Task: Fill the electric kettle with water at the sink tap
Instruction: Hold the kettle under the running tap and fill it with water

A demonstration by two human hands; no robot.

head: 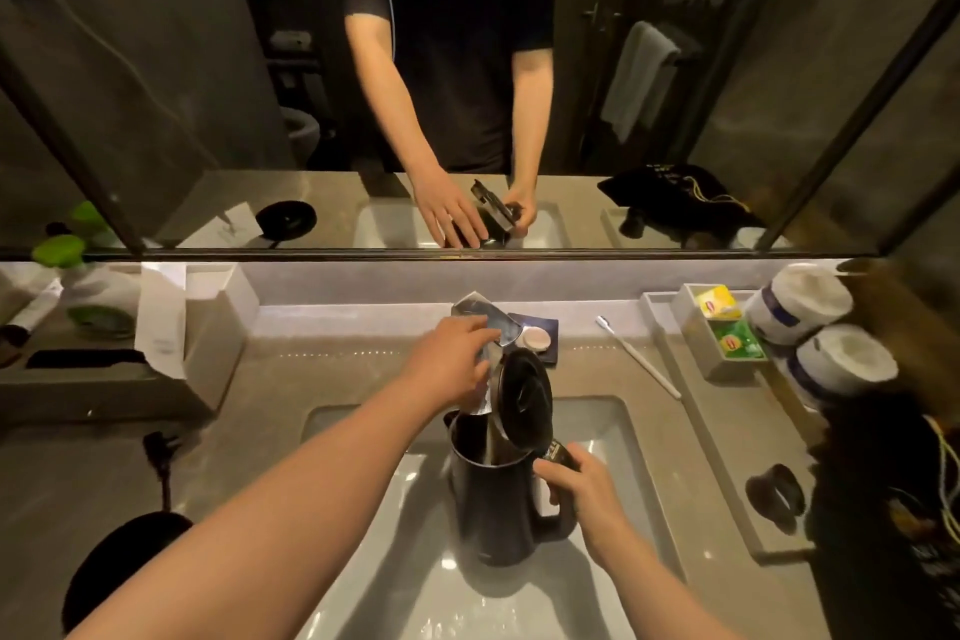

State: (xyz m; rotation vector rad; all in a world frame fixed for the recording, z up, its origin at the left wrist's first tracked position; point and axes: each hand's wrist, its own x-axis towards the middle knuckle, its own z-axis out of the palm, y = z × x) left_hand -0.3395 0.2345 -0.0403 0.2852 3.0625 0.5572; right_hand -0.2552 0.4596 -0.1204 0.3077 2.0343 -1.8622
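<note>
**Clerk:** Grip, item one: your right hand [582, 489] is wrapped around the handle of the kettle [491, 494], thumb up near the lid hinge. Item two: your left hand [457, 359] rests on the tap [483, 327], fingers curled over its lever. Whether they press it or merely lie there, I cannot tell.

**Operator:** Kettle's position?

**Clerk:** Kettle: upright, held over the sink [597, 426] basin, directly under the spout. Lid [522, 398]: swung open and standing up towards the far side. A thin stream appears to fall from the spout into the mouth, so I judge filling to be under way. Water level inside: not visible.

**Operator:** Handling notes?

**Clerk:** Keep the mouth centred beneath the stream, and keep the open lid clear of the spout. Hold the body level; it will grow heavier in your right hand, so firm up on the handle. Keep your left hand on the lever, ready to shut off before the water nears the brim.

**Operator:** Surroundings?

**Clerk:** Soap dish [535, 340]: just behind the tap. Toothbrush [639, 359]: on the counter to the right. Tea sachets [719, 304]: in a tray beyond it. Kettle base [114, 566]: on the counter to your left, well apart from the sink. Keep splashes away from it.
</note>
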